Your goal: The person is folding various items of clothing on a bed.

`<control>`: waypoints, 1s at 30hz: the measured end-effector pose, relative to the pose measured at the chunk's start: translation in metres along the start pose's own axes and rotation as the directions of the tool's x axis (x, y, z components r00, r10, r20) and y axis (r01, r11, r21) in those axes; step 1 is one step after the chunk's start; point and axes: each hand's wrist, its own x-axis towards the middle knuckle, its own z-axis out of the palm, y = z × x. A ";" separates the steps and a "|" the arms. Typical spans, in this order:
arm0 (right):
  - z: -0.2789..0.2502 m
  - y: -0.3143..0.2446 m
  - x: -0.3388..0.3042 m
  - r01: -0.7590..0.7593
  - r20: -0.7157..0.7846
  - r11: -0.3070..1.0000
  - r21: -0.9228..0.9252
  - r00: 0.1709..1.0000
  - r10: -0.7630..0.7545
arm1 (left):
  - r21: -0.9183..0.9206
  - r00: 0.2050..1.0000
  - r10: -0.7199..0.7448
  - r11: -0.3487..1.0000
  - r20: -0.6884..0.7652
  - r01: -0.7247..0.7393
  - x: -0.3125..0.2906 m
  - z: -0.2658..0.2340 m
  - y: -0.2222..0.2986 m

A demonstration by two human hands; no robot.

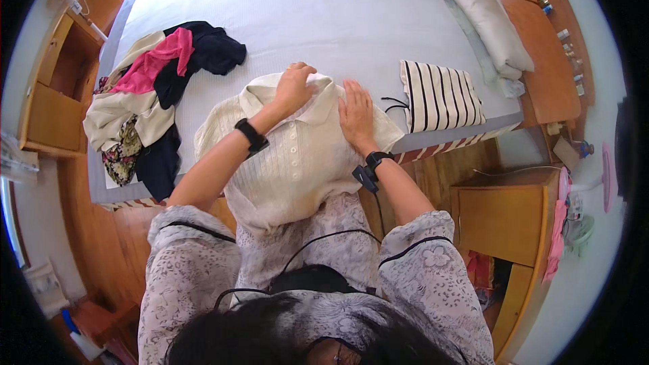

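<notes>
A cream knitted short-sleeved shirt (pixel 292 162) with a collar and a buttoned placket lies front up at the near edge of the bed. Its lower part hangs over the edge toward my lap. My left hand (pixel 294 89) rests at the collar opening, its fingers slightly bent and loosely apart. On the right side of the collar and shoulder, my right hand (pixel 357 115) lies flat with its fingers stretched out. I see no fabric gripped by either hand. Both wrists wear black bands.
To the left is a heap of clothes (pixel 143 88) in pink, black, cream and floral. A folded black-and-white striped garment (pixel 443 96) lies to the right on the bed (pixel 297 20). Pillows (pixel 483 23) lie far right. Wooden cabinets (pixel 503 220) stand on both sides.
</notes>
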 end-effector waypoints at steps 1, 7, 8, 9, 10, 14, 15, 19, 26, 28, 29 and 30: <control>-0.002 0.002 0.000 -0.006 -0.004 1.000 -0.009 1.000 0.006 | 0.025 1.000 -0.002 1.000 -0.028 0.003 0.006 0.012 0.003; -0.006 0.009 -0.002 -0.039 -0.041 0.995 0.093 0.998 0.043 | -0.289 0.981 -0.131 0.943 0.142 0.167 0.022 0.032 0.014; -0.009 0.007 -0.001 -0.038 -0.050 0.987 0.153 0.998 0.046 | -0.288 0.981 -0.132 0.942 0.146 0.169 0.022 0.030 0.013; -0.011 0.005 -0.001 -0.036 -0.058 0.976 0.214 0.997 0.049 | -0.437 0.975 -0.116 0.879 0.190 0.190 0.021 0.028 0.012; -0.012 0.007 -0.001 -0.041 -0.059 0.976 0.213 0.997 0.054 | -0.573 0.969 -0.089 0.792 0.232 0.210 0.020 0.025 0.013; -0.012 0.008 0.003 -0.001 -0.076 0.962 0.274 0.997 0.023 | -0.388 0.907 -0.172 0.861 0.385 0.328 0.019 0.014 0.015; -0.012 0.006 0.005 -0.004 -0.086 0.950 0.312 0.996 0.033 | -0.347 0.895 -0.183 0.876 0.406 0.336 0.018 0.013 0.016; -0.004 0.016 0.002 0.038 -0.083 0.960 0.278 0.996 -0.016 | -0.384 0.894 -0.126 0.871 0.431 0.308 0.015 0.014 0.031; -0.001 0.017 0.001 0.006 -0.085 0.947 0.321 0.996 0.023 | -0.351 0.854 0.007 0.913 0.521 0.207 0.011 -0.020 -0.013; -0.001 0.018 0.000 -0.007 -0.094 0.947 0.321 0.995 0.039 | -0.096 0.937 0.271 0.962 0.220 -0.255 0.004 -0.038 -0.031; -0.001 0.017 0.001 -0.009 -0.094 0.946 0.324 0.995 0.042 | -0.094 0.936 0.272 0.962 0.223 -0.257 0.000 -0.048 -0.040; -0.002 0.016 0.001 -0.013 -0.094 0.945 0.327 0.994 0.046 | -0.139 0.961 0.215 0.971 0.171 -0.193 -0.004 -0.059 -0.050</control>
